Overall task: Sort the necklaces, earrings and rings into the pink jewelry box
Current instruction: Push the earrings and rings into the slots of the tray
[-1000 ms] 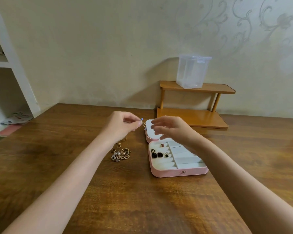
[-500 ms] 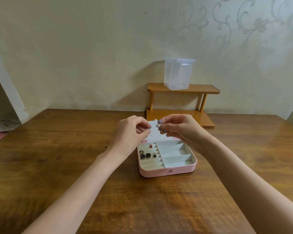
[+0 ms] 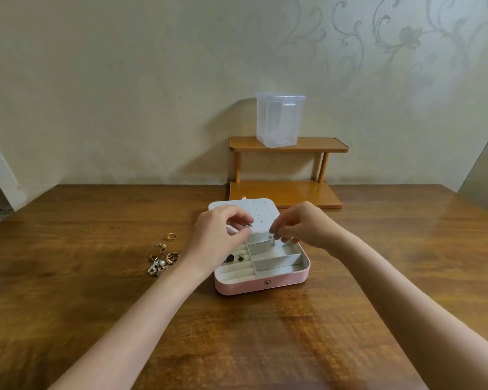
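A wide wooden table (image 3: 96, 277) fills the lower view, and at its far edge against the wall stands a two-tier wooden shelf (image 3: 288, 192) bearing a clear plastic container (image 3: 279, 121) on its upper board; whether anything is inside the container cannot be told. Near the table's middle lies the pink jewelry box (image 3: 262, 285), open, its white lid (image 3: 262, 212) laid back flat and dotted with small holes. The base is lined pale grey: the right half is split by slanted dividers into long compartments, the left half holds ridged ring rolls with a few dark pieces (image 3: 234, 258) seated among them. The left hand (image 3: 220, 237) hovers over the box's left side, thumb and forefinger pinched on a small metallic piece (image 3: 248, 225), too small to name. The right hand (image 3: 302, 226) hovers over the rear right compartment, fingertips pressed together on a small earring (image 3: 271, 241) that hangs down into that compartment. On the bare table left of the box, well apart from it, lies a loose cluster of gold-toned rings and earrings (image 3: 162, 258), with one gold ring (image 3: 171, 236) a little farther back
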Action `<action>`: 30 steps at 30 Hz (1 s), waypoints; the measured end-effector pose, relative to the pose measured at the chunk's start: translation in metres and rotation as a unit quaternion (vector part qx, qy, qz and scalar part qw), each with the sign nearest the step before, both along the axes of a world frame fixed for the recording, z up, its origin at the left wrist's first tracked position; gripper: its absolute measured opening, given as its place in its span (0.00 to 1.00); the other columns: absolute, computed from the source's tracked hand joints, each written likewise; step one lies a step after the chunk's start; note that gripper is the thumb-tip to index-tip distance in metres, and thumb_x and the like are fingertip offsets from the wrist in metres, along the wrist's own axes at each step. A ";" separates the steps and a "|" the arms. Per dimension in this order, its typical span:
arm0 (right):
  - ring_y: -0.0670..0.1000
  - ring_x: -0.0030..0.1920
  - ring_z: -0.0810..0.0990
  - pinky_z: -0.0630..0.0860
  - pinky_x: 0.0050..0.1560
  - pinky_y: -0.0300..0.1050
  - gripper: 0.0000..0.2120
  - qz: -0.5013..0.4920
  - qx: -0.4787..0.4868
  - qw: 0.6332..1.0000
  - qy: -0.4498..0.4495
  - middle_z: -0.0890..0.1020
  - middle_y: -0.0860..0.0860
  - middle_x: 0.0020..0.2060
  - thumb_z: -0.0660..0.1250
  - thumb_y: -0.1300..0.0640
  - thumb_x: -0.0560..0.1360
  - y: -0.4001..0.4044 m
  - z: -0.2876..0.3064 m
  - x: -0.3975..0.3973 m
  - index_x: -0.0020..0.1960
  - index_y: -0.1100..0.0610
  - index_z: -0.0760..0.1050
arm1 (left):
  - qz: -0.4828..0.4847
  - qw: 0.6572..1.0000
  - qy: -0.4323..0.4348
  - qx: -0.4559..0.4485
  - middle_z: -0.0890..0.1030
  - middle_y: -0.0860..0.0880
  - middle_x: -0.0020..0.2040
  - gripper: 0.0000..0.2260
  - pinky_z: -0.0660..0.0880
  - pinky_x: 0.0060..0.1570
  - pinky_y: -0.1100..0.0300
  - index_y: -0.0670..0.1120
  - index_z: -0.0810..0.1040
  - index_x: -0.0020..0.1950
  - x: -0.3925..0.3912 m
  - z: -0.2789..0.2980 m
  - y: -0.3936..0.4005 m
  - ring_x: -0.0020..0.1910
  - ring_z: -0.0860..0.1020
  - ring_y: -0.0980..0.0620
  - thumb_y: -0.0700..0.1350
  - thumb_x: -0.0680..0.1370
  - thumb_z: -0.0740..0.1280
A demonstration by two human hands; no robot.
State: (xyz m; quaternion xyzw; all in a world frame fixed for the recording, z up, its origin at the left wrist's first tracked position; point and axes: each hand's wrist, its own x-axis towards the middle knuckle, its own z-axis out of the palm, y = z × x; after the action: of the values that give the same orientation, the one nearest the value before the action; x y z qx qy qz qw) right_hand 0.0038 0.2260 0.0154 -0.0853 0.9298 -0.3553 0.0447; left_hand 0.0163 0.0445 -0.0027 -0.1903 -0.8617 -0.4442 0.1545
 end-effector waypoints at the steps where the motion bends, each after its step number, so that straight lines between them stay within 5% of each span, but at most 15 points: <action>1: 0.45 0.39 0.79 0.76 0.38 0.32 0.08 0.005 0.033 0.999 0.005 0.83 0.53 0.44 0.65 0.65 0.75 0.001 -0.003 -0.001 0.50 0.60 0.81 | -0.003 1.000 -0.001 -0.003 0.79 0.56 0.40 0.06 0.76 0.40 0.71 0.45 0.82 0.46 0.000 -0.001 0.001 0.39 0.77 0.61 0.36 0.72 0.70; 4: 0.47 0.42 0.80 0.78 0.40 0.34 0.08 -0.014 0.009 0.999 0.028 0.83 0.53 0.46 0.64 0.64 0.76 0.002 -0.005 -0.002 0.51 0.60 0.81 | -0.012 1.000 -0.008 -0.001 0.78 0.58 0.40 0.06 0.75 0.39 0.72 0.46 0.81 0.47 0.001 -0.004 0.006 0.39 0.77 0.62 0.37 0.72 0.70; 7: 0.51 0.44 0.83 0.80 0.42 0.37 0.09 0.012 -0.237 0.969 -0.073 0.84 0.57 0.46 0.63 0.62 0.77 -0.002 0.001 0.004 0.53 0.63 0.79 | -0.021 1.000 -0.015 0.009 0.78 0.58 0.40 0.07 0.76 0.40 0.71 0.46 0.81 0.48 0.000 -0.008 0.012 0.40 0.78 0.61 0.36 0.72 0.70; 9: 0.52 0.45 0.84 0.80 0.42 0.36 0.09 0.022 -0.314 0.942 -0.114 0.83 0.60 0.47 0.64 0.64 0.76 -0.004 0.002 0.007 0.54 0.66 0.78 | -0.027 0.999 -0.019 0.014 0.79 0.56 0.41 0.08 0.77 0.41 0.70 0.46 0.81 0.49 -0.001 -0.010 0.015 0.42 0.78 0.60 0.36 0.72 0.70; 18: 0.53 0.46 0.83 0.80 0.49 0.41 0.08 -0.008 -0.339 0.934 -0.114 0.83 0.61 0.46 0.67 0.67 0.73 -0.005 -0.001 0.007 0.50 0.70 0.78 | -0.043 0.999 -0.007 0.017 0.79 0.53 0.45 0.09 0.78 0.44 0.66 0.46 0.81 0.50 0.000 -0.011 0.018 0.44 0.78 0.57 0.35 0.73 0.70; 25: 0.53 0.40 0.84 0.81 0.43 0.39 0.05 -0.038 -0.372 0.917 -0.136 0.82 0.59 0.39 0.67 0.72 0.71 -0.002 -0.002 0.006 0.46 0.69 0.78 | -0.039 0.999 0.007 0.009 0.78 0.53 0.43 0.12 0.79 0.42 0.66 0.47 0.79 0.53 -0.002 -0.014 0.018 0.43 0.78 0.57 0.34 0.72 0.69; 30: 0.50 0.40 0.83 0.81 0.44 0.39 0.06 -0.051 -0.275 0.958 -0.058 0.83 0.59 0.42 0.66 0.71 0.72 0.005 -0.005 0.001 0.49 0.68 0.79 | 0.006 0.999 0.009 -0.043 0.81 0.51 0.49 0.10 0.76 0.46 0.68 0.46 0.80 0.54 -0.005 -0.016 0.016 0.45 0.78 0.58 0.36 0.75 0.65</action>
State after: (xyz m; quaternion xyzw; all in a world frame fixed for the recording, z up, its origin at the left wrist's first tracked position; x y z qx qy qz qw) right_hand 0.0048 0.2313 0.0109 -0.0266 0.7952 -0.6033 0.0550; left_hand 0.0108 0.0607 -0.0191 -0.1957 -0.8798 -0.4041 0.1564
